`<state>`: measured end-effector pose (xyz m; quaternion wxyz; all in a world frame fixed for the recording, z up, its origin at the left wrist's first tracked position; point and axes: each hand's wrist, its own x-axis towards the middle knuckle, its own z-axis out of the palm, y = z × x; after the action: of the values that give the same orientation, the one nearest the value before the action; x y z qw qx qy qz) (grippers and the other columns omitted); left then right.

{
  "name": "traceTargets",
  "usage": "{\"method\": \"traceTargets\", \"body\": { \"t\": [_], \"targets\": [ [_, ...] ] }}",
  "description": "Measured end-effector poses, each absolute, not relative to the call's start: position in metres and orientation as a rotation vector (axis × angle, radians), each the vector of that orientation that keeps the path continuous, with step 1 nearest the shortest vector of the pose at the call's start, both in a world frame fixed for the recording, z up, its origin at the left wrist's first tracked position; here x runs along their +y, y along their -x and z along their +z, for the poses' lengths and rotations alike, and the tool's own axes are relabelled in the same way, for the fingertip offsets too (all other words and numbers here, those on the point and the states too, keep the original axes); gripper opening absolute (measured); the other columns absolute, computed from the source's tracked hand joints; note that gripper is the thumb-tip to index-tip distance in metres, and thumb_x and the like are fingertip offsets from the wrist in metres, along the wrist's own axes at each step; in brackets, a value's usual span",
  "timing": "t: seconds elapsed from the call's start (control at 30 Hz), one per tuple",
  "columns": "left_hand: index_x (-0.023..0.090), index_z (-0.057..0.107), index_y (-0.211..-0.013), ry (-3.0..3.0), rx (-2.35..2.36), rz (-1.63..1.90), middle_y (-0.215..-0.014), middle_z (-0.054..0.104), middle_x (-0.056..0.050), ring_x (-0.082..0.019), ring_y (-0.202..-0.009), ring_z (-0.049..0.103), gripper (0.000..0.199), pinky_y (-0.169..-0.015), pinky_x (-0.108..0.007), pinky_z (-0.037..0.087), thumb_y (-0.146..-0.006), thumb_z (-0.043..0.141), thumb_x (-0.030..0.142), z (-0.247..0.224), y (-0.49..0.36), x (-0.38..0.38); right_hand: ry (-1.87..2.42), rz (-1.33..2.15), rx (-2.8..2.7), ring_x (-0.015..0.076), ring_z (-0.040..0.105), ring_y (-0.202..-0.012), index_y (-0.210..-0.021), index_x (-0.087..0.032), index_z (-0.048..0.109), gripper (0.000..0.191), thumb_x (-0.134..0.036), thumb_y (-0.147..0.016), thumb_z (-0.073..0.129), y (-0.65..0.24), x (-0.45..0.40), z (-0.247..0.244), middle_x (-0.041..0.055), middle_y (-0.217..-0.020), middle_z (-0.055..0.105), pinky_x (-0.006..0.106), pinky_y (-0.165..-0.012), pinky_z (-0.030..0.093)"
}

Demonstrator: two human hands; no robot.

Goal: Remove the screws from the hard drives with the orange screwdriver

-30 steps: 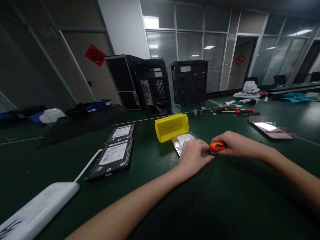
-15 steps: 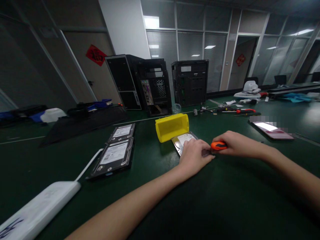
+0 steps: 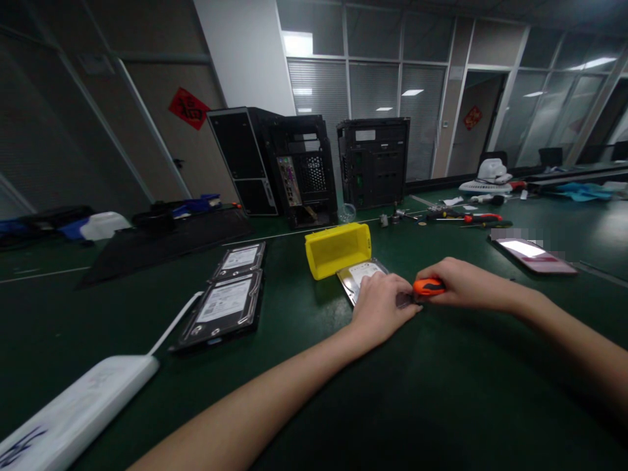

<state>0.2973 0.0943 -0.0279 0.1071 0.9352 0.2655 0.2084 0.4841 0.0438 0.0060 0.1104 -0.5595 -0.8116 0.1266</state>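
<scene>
We are keeping our left hand (image 3: 381, 299) clasped over the hard drive (image 3: 351, 280) beside the yellow bin (image 3: 338, 231) and our right hand (image 3: 454, 281) gripping the orange handle (image 3: 428, 286) by its nearer end, almost nothing shifting this past second, so we are seemingly working one spot.

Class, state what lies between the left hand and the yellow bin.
In the head view, a hard drive, partly covered by the left hand, lies there.

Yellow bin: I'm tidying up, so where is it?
In the head view, the yellow bin sits near centre, beyond the left hand, beside that hand's hard drive.
</scene>
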Motion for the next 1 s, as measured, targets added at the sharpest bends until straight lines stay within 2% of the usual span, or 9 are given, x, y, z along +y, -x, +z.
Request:
{"method": "traceTargets", "body": {
  "t": [0.2, 0.47, 1.0],
  "targets": [
    [0.024, 0.067, -0.097, -2.737, 0.793, 0.606, -0.098, 0.065, -0.002, -0.022, -0.091, 0.054, 0.021, -0.076, -0.035, 0.038, -0.078, 0.062, 0.033, -0.0250, -0.2969, 0.0921, 1.660, 0.391, -2.370, 0.0169, 0.056, -0.070, -0.089, -0.018, 0.065, 0.024, -0.036, -0.076, 0.057, -0.4836, 0.0431, 0.0090, 0.0044, -0.080, 0.064, 0.026, -0.063, 0.039],
    [0.023, 0.067, -0.097, -2.728, 0.779, 0.608, -0.092, 0.066, -0.002, -0.022, -0.087, 0.054, 0.021, -0.075, -0.034, 0.038, -0.078, 0.063, 0.032, -0.0245, -0.2970, 0.0915, 1.614, 0.364, -2.410, 0.0166, 0.056, -0.072, -0.090, -0.020, 0.063, 0.022, -0.036, -0.076, 0.056, -0.4823, 0.0434, 0.0065, 0.0035, -0.080, 0.063, 0.026, -0.065, 0.038],
    [0.024, 0.066, -0.098, -2.717, 0.796, 0.593, -0.095, 0.065, -0.002, -0.022, -0.089, 0.054, 0.022, -0.077, -0.035, 0.038, -0.078, 0.063, 0.032, -0.0248, -0.2971, 0.0922, 1.621, 0.348, -2.407, 0.0181, 0.057, -0.074, -0.091, -0.021, 0.064, 0.023, -0.035, -0.075, 0.057, -0.4818, 0.0420, 0.0066, 0.0042, -0.081, 0.064, 0.028, -0.068, 0.039]
  ]
}}
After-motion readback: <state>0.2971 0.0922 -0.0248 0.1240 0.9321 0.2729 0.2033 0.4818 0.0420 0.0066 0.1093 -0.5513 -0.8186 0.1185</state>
